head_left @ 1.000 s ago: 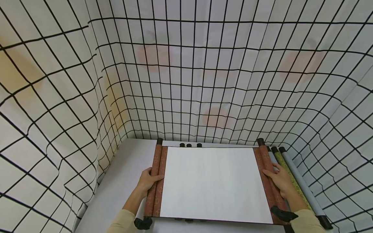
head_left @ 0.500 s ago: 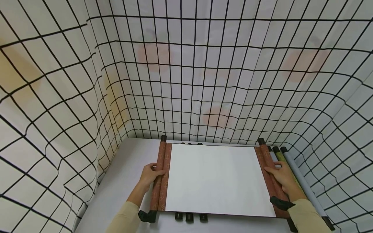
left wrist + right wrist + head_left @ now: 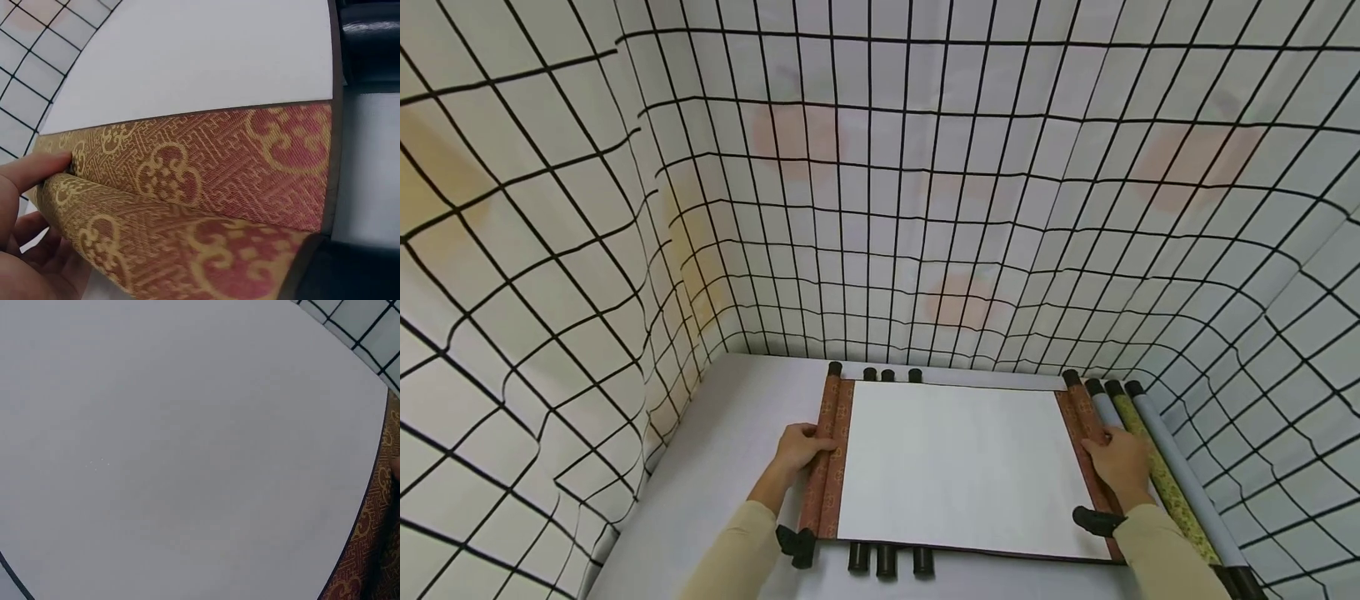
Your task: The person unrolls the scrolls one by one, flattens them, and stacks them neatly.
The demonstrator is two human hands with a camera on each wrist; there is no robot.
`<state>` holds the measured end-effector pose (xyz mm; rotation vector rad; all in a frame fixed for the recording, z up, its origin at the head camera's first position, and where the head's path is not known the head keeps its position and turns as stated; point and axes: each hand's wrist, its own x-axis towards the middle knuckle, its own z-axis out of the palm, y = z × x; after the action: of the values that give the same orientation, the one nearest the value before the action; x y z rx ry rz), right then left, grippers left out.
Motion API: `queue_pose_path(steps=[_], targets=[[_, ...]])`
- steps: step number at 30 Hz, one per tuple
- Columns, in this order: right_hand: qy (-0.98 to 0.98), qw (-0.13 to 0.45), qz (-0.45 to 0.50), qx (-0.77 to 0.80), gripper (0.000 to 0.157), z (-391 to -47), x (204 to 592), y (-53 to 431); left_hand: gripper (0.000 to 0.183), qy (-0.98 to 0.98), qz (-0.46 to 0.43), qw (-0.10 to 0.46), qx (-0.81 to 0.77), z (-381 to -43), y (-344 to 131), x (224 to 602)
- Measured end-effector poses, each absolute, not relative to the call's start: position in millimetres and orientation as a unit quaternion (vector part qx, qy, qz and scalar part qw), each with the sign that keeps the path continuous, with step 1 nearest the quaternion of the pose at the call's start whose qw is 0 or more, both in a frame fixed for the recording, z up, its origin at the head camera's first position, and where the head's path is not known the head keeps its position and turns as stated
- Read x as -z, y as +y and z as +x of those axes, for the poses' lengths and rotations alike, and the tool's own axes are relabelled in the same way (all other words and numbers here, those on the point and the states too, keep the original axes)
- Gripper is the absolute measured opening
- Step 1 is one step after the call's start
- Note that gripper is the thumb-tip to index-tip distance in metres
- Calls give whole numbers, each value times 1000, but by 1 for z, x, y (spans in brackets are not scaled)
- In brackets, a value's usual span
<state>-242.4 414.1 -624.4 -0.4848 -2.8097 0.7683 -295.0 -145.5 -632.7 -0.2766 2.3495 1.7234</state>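
Note:
A hanging scroll (image 3: 955, 467) with a blank white face lies partly unrolled in front of me in the head view. Red-and-gold brocade covers both of its rolled ends, which have black knobs. My left hand (image 3: 803, 447) grips the left roll (image 3: 822, 467), its thumb on top; the left wrist view shows that thumb pressing the brocade (image 3: 169, 175) with the other fingers curled underneath. On the far side, my right hand (image 3: 1122, 463) holds the right roll (image 3: 1084, 417), its fingers mostly hidden. The right wrist view is filled by the white face (image 3: 187, 450).
Dark rod ends (image 3: 886, 560) stick out beneath the scroll, front and back. Rolled scrolls stand side by side at the right: a yellow-green one (image 3: 1165, 475) and grey-blue ones (image 3: 1187, 475). A black wire grid (image 3: 910, 221) surrounds the white table (image 3: 722, 425).
My left hand and the left roll have shifted right, narrowing the white span slightly. The scroll's front edge has moved away from me, uncovering the dark rod ends.

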Motion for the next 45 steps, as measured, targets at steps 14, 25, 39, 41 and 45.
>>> queue_pose_path(steps=[14, 25, 39, 41, 45], targets=[[-965, 89, -153, -194, 44, -246, 638, 412, 61, 831, -71, 82, -546, -295, -141, 632], [-966, 63, -173, -182, 44, -243, 633, 425, 62, 826, -63, 89, -553, -298, -127, 631], [-968, 82, -192, -139, 42, -241, 643, 426, 50, 869, -40, 52, -490, -292, -119, 643], [-968, 81, -193, -141, 46, -241, 646, 425, 48, 879, -29, 38, -474, -290, -120, 643], [-971, 75, -180, -142, 49, -241, 649, 424, 44, 890, -17, 35, -454, -288, -122, 643]])
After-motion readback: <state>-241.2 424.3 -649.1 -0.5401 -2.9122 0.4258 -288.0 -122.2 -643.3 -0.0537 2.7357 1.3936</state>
